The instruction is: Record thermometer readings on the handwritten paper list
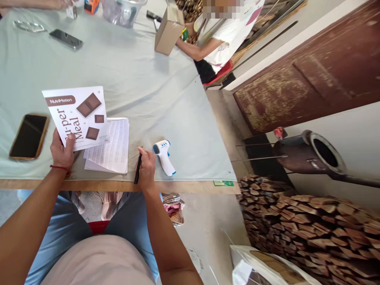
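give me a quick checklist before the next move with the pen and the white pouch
1. Left hand grips the white pouch at its lower corner: ok.
2. Right hand holds the black pen: ok.
3. Printed sheets lie flat on the table cloth, partly under the pouch: ok.
4. Thermometer lies right beside the right hand, close enough to be knocked: not ok.
5. Phone lies apart from the left hand: ok.
6. Pen tip out or capped: cannot tell.

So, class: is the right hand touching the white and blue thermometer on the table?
Apart. The head view shows a strip of pale table cloth between the right hand, which holds a black pen, and the thermometer lying beside it.
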